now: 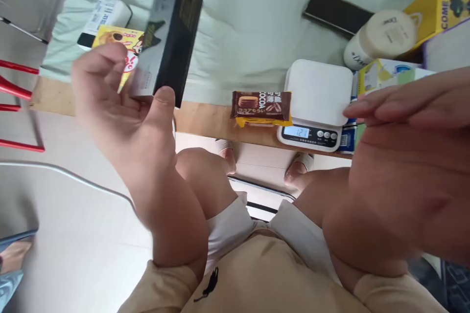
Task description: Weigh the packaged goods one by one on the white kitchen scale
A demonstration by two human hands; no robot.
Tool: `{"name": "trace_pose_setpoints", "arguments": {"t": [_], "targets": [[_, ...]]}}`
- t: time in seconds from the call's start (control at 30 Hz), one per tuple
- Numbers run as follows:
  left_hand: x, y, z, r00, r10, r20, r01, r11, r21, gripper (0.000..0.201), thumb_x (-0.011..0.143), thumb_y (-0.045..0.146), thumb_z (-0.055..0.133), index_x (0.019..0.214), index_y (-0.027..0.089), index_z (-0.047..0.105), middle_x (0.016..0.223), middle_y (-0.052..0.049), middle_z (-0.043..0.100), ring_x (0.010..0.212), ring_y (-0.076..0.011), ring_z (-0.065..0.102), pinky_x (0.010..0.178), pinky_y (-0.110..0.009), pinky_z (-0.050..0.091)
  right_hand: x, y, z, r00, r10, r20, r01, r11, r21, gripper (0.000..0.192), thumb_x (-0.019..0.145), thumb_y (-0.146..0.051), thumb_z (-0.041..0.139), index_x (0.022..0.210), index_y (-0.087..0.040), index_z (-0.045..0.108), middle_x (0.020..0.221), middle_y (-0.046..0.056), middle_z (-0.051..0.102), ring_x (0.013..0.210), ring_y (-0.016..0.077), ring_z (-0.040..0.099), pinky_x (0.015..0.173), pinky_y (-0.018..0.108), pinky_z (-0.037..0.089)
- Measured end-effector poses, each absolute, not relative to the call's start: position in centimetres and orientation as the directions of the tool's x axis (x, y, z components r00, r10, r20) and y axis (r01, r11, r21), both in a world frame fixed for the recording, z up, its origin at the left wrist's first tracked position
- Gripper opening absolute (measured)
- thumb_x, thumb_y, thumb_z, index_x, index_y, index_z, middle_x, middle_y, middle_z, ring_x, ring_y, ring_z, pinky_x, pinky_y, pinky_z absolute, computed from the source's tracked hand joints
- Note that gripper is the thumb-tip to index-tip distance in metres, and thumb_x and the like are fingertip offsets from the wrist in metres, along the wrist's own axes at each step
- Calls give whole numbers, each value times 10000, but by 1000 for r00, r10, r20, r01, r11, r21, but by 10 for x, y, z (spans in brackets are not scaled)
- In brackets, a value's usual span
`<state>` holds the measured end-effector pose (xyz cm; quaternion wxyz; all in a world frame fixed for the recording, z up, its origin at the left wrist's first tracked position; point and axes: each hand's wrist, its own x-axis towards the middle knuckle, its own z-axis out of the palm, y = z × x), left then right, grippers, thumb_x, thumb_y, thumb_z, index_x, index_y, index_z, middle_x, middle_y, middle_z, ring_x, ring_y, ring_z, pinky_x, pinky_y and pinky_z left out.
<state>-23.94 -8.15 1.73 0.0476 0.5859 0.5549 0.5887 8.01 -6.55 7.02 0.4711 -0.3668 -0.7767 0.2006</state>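
Note:
My left hand (135,112) is closed on the lower end of a black and grey box (172,34), thumb on its near edge, holding it tilted up above the table. Behind those fingers is a yellow snack package (110,34); whether they touch it I cannot tell. My right hand (411,156) is at the right, fingers stretched out and nothing visible in them, its fingertips by the right edge of a white digital scale (319,90). The scale's display is lit, and its platform is bare. Just left of it lies a brown cocoa biscuit packet (261,106).
A white and black item (108,12) with a label lies at the back left. Toward the right are a dark flat case (336,12), a white Dove container (385,34) and a yellow box (444,10). Red chair legs (18,90) stand left. Another person's foot (16,254) shows lower left.

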Motion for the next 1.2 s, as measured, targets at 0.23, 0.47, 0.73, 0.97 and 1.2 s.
{"name": "trace_pose_setpoints", "arguments": {"t": [0.23, 0.47, 0.73, 0.97, 1.2], "targets": [[-301, -97, -4, -482, 766, 425, 464, -189, 866, 717, 616, 670, 911, 1124, 233, 659, 1207, -98, 672, 1245, -337, 634, 911, -537, 642, -3, -64, 59, -235, 726, 647, 149, 685, -714, 279, 1043, -345, 415, 1162, -395, 662, 821, 45, 607, 824, 265, 649, 635, 448, 509], [-337, -113, -1, -428, 870, 245, 449, -30, 893, 683, 538, 642, 968, 997, 269, 627, 1168, -64, 722, 1050, -290, 690, 877, -528, 645, -10, -59, 45, -275, 719, 638, 38, 671, -740, 241, 1023, -382, 486, 969, -271, 693, 816, 66, 640, 794, 261, 647, 630, 452, 512], [-331, -115, -4, -200, 977, -67, 610, 178, 772, 658, 657, 382, 868, 1273, 303, 652, 1204, -44, 744, 1067, -307, 680, 1011, -561, 651, -3, -67, 47, -251, 782, 571, 112, 609, -785, 239, 1026, -410, 517, 962, -284, 710, 830, 57, 643, 811, 262, 649, 647, 479, 495], [-326, -94, -16, -160, 984, -75, 717, 168, 677, 745, 597, 185, 796, 1333, 259, 709, 1388, -69, 664, 1311, -382, 542, 1260, -707, 400, 10, -60, 38, -224, 711, 667, 144, 701, -699, 295, 1036, -446, 482, 995, -311, 741, 771, 70, 573, 800, 274, 640, 664, 511, 536], [-316, -80, -27, -134, 988, -71, 699, 145, 700, 631, 609, 91, 701, 1213, 259, 767, 1457, -81, 636, 1322, -368, 548, 1249, -651, 420, 19, -56, 40, -250, 682, 687, 151, 728, -668, 297, 1044, -441, 468, 952, -300, 712, 741, 63, 575, 746, 264, 650, 612, 506, 564]]}}
